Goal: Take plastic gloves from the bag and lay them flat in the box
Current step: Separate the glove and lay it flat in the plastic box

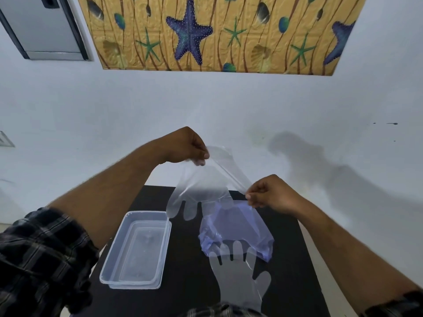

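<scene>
A clear plastic glove (pixel 201 191) hangs in the air above the black table, fingers pointing down. My left hand (pixel 185 146) pinches one corner of its cuff, up and to the left. My right hand (pixel 267 194) pinches the other cuff corner, lower and to the right. Below them a bluish plastic bag (pixel 238 227) lies crumpled on the table. A second clear glove (pixel 240 275) lies flat in front of the bag, its fingertips partly under it. The clear rectangular box (pixel 109 255) stands at the left of the table, and its contents are hard to make out.
The small black table (pixel 187 266) stands against a pale wall (pixel 91 110). A starfish-patterned panel (pixel 217 33) hangs on the wall above. My checked sleeves show at both lower corners of the view.
</scene>
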